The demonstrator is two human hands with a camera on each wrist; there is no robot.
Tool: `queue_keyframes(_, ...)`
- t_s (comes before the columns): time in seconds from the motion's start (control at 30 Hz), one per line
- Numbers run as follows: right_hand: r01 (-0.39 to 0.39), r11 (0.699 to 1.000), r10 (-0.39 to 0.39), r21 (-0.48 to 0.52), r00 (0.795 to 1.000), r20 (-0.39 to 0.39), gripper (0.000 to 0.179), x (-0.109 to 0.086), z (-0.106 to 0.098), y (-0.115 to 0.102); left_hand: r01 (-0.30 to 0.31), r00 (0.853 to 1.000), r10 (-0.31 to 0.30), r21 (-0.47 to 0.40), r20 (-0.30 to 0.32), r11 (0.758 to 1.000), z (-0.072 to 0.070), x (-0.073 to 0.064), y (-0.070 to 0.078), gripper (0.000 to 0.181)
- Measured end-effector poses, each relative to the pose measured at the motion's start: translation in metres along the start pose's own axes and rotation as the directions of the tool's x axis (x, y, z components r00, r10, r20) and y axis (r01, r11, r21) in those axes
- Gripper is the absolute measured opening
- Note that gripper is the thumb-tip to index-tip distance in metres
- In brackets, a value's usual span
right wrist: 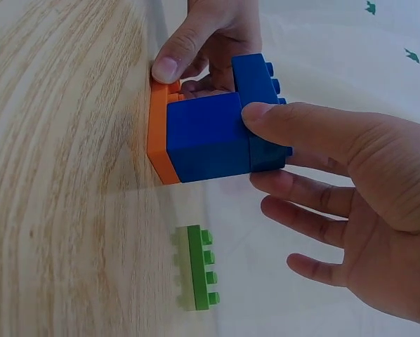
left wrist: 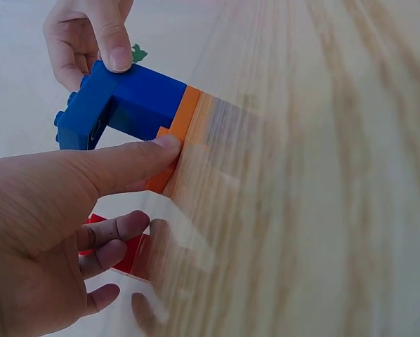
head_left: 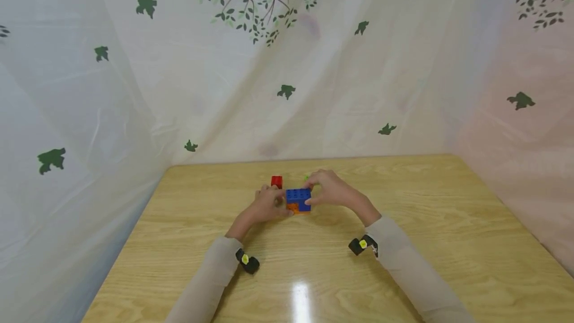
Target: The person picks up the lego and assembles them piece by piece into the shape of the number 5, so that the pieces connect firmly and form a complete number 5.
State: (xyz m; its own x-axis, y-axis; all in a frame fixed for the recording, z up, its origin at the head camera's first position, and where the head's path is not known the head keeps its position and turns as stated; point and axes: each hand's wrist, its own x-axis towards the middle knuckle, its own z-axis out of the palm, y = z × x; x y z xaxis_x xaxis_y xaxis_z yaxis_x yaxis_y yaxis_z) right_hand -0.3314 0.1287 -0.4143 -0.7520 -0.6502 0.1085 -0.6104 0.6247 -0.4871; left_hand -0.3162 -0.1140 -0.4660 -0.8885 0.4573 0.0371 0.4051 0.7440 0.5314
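Note:
A small stack of toy building bricks stands on the table: a flat orange brick [right wrist: 158, 133] at the bottom, a tall blue brick [right wrist: 206, 133] on one end of it, and a studded blue brick [head_left: 298, 194] across the top, overhanging the orange one. My left hand [head_left: 268, 205] holds the orange brick at its left end, thumb on its near side. From the right, my right hand [head_left: 333, 189] pinches the upper blue brick between thumb and fingers. The left hand's far fingertips are partly hidden by the bricks.
Behind the left hand stands a red brick [head_left: 276, 181]. A flat green brick [right wrist: 199, 267] lies studs up beyond the right hand, mostly covered by it in the head view. The wooden table [head_left: 403, 203] ends at a pale curtain [head_left: 332, 128] at the back.

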Motion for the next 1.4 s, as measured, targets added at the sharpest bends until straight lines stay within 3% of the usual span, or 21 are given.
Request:
queue_keyframes(0.3, 0.033, 0.999, -0.033, -0.037, 0.999, -0.011, 0.030, -0.002, 0.002, 0.000, -0.024, 1.000, 0.024, 0.010, 0.001, 1.000, -0.004, -0.001, -0.006, 0.043)
queue_keyframes(0.6, 0.055, 0.997, -0.055, -0.060, 0.998, -0.002, 0.030, -0.001, 0.003, 0.000, 0.023, 1.000, -0.023, -0.051, -0.002, 0.998, -0.033, -0.007, -0.011, 0.030)
queue_keyframes(0.87, 0.090, 0.996, -0.090, -0.025, 0.996, 0.006, 0.026, -0.001, 0.003, 0.001, -0.037, 0.992, 0.026, -0.088, -0.121, 0.995, -0.047, -0.008, -0.018, 0.029)
queue_keyframes(1.1, 0.096, 0.995, -0.096, 0.001, 0.995, 0.012, 0.024, 0.000, 0.004, 0.002, 0.012, 0.980, -0.044, -0.159, -0.194, 0.987, -0.046, -0.003, -0.026, 0.050)
queue_keyframes(1.2, 0.091, 0.996, -0.091, 0.005, 0.996, 0.012, 0.024, 0.000, 0.004, 0.003, 0.031, 0.979, -0.065, -0.172, -0.195, 0.985, -0.044, 0.002, -0.030, 0.056)
queue_keyframes(1.4, 0.113, 0.994, -0.113, -0.002, 0.994, 0.005, 0.024, -0.002, 0.003, 0.002, 0.057, 0.990, -0.088, -0.251, -0.115, 0.966, -0.042, 0.010, -0.035, 0.058)
